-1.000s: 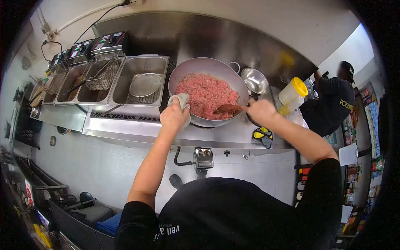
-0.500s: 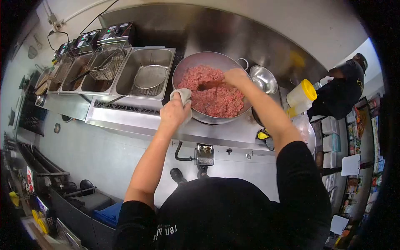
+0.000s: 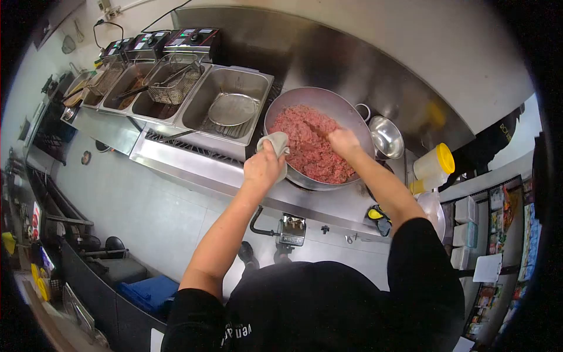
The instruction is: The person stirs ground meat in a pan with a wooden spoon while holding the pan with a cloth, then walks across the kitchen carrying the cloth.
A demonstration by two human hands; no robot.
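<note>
A wide metal pan [image 3: 350,110] stands on the steel counter, filled with a broad mound of raw ground meat [image 3: 314,155]. At the pan's near left rim, my left hand [image 3: 262,169] is closed around a folded pale cloth [image 3: 273,142], which covers that part of the rim. My right hand [image 3: 343,142] is over the right side of the meat, its fingers closed on a brown wooden spatula [image 3: 318,131]. The spatula's end is sunk in the meat, so its full shape is hidden.
Left of the pan are deep fryers with wire baskets [image 3: 173,88] and a steel basin holding a round strainer [image 3: 232,110]. To the right stand a metal bowl [image 3: 386,138] and a yellow-lidded tub [image 3: 431,163]. Another person [image 3: 487,141] is at the far right.
The whole view has shifted, moving the counter right and down. My right hand has drawn the spatula through the meat toward the near right; my left hand keeps the cloth at the rim.
</note>
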